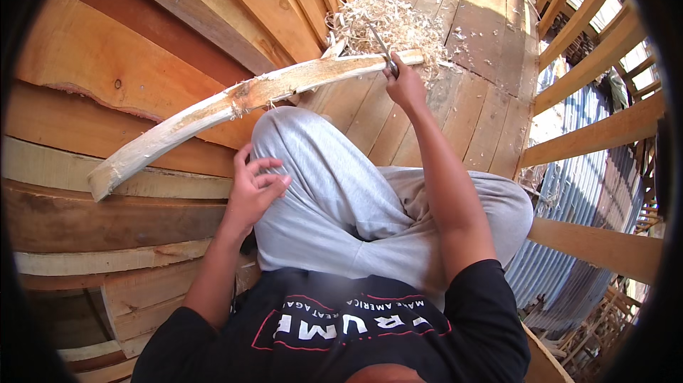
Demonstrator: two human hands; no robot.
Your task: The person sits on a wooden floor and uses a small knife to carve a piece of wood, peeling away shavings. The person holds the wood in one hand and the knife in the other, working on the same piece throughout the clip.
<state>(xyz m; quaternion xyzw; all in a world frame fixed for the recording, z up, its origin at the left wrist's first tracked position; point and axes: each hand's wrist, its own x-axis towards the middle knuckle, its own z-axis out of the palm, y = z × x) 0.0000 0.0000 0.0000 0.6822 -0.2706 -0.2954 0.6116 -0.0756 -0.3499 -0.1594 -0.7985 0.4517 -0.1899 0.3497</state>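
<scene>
Shavings point(380, 23) lie in a loose heap on the plank floor point(466, 123), and in the head view, looking down over the lap, the curved length of wood point(206, 107) runs beside them. Its right end is near the heap; its left end sits in front of the stacked boards point(117, 87), with the middle just beyond the bent left knee point(284, 134). Whether wood and knee touch, I can't tell from here.

The right hand point(407, 87) is closed round a knife point(382, 43), whose handle is mostly hidden, the narrow blade slanting across the wood by its right end. The left hand point(255, 187) is loosely spread, fingers half curled against the trouser leg, with nothing in it that I can see.

That's what would worry me — no hand is steadying the wood. If the blade caught on the rough, splintered patch or the stub along the top edge, the whole curve could roll or swing. A sudden slip while drawing the edge backward could bring it toward the shin or knee, since only cloth covers them. Loose curls underneath might let that end skid, too — poor footing for any hard pressure.
</scene>
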